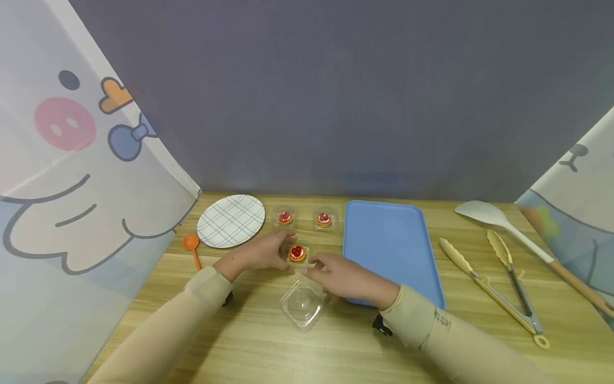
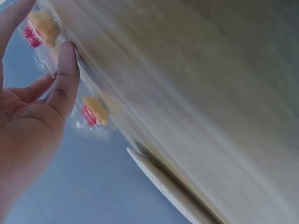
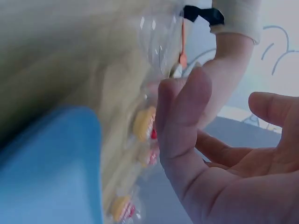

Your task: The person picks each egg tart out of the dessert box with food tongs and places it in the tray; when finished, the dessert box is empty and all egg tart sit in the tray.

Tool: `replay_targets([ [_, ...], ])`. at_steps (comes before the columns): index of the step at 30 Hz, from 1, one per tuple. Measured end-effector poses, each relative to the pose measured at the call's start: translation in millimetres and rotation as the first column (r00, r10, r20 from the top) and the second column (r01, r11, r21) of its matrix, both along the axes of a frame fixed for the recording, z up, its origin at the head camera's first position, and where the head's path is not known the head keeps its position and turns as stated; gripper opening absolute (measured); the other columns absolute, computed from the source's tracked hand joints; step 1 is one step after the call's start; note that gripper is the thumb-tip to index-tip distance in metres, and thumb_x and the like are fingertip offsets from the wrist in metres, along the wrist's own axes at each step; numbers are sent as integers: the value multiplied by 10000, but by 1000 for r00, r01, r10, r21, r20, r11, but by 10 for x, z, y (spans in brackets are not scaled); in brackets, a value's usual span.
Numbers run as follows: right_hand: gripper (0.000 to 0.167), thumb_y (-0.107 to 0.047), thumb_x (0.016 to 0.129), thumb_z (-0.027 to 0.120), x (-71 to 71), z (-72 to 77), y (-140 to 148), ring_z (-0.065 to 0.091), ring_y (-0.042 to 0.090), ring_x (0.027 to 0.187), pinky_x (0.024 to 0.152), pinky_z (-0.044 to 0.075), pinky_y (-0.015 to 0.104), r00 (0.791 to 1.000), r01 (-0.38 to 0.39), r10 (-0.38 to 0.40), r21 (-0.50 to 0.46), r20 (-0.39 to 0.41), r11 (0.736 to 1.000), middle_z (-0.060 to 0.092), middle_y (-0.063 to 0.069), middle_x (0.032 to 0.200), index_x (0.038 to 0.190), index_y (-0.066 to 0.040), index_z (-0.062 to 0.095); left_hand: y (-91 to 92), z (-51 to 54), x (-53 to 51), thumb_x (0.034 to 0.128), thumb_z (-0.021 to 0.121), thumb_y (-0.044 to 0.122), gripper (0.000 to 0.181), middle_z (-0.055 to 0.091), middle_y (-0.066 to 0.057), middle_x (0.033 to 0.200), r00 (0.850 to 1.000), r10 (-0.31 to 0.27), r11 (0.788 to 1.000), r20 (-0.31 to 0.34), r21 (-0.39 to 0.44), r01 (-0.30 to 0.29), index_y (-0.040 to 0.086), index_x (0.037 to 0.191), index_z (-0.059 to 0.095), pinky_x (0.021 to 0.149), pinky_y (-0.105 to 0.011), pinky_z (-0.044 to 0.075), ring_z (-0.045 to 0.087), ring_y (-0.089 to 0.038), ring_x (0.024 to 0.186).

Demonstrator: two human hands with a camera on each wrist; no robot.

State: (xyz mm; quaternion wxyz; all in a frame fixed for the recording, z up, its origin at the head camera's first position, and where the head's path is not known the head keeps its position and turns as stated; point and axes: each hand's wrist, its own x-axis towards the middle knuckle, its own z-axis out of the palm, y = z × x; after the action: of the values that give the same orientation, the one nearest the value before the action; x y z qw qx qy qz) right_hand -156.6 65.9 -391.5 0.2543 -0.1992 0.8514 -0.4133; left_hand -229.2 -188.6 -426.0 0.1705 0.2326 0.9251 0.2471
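Observation:
A small red-topped tart (image 1: 297, 253) sits in the clear plastic base of an opened box, between the two hands. On the near side lies the box's clear lid (image 1: 302, 304), domed and see-through. My left hand (image 1: 261, 250) is at the left side of the tart's base, thumb and fingers spread around its edge; contact is unclear. My right hand (image 1: 338, 274) hovers at the right side, fingers bent and thumb apart, nothing between them. Two more tarts in clear boxes, a left one (image 1: 285, 217) and a right one (image 1: 324, 219), stand farther back.
A checked white plate (image 1: 231, 221) is at the back left, with an orange spoon (image 1: 191, 243) beside it. Right of the hands lies a blue tray (image 1: 390, 245). Farther right are tongs (image 1: 499, 288) and a long-handled white ladle (image 1: 484, 212). A grey wall closes the back.

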Motion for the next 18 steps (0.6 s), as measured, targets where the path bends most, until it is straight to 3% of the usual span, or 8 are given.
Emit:
replay_targets([
  [4,639,-510,1084,559,-97,62,19,757,282,746,713,640,450,999,34,-33,-22,20,999,699,98,1331,1518,-41,540,-35,16,7,761,965,369,1093,669,-37,1054,999,-18,1000,-26,-3,18,-65,1586,395,989,-386,557,621,-138,952],
  [8,596,-531,1090,539,-216,104,30,764,263,854,762,639,461,998,59,-58,-19,25,998,675,71,1380,1504,-102,562,-103,83,34,759,962,415,1105,699,-99,1295,1000,8,1000,-13,-7,-8,-25,1602,400,960,-378,577,649,-132,973],
  [10,607,-537,1089,537,-275,116,22,767,277,854,767,637,457,998,69,-69,-14,13,998,673,70,1383,1521,-111,552,-152,128,42,759,962,437,1099,646,-139,1453,1000,27,1000,6,0,-27,-1,1603,409,916,-368,587,676,-145,1007],
  [14,653,-538,1087,537,-398,129,-24,763,294,856,796,612,426,991,92,-89,26,-103,995,683,79,1363,1562,-90,518,-282,224,18,776,955,441,1035,584,-161,1546,999,31,999,16,29,-31,11,1573,455,947,-392,601,700,-217,1099],
  [18,650,-495,1083,559,-534,133,-107,730,334,1122,981,587,489,957,129,-104,76,-272,989,664,143,1412,1559,-54,514,-434,289,-85,822,930,398,948,602,-161,1514,999,46,997,-27,63,-45,17,1561,473,959,-409,600,698,-247,1112],
])
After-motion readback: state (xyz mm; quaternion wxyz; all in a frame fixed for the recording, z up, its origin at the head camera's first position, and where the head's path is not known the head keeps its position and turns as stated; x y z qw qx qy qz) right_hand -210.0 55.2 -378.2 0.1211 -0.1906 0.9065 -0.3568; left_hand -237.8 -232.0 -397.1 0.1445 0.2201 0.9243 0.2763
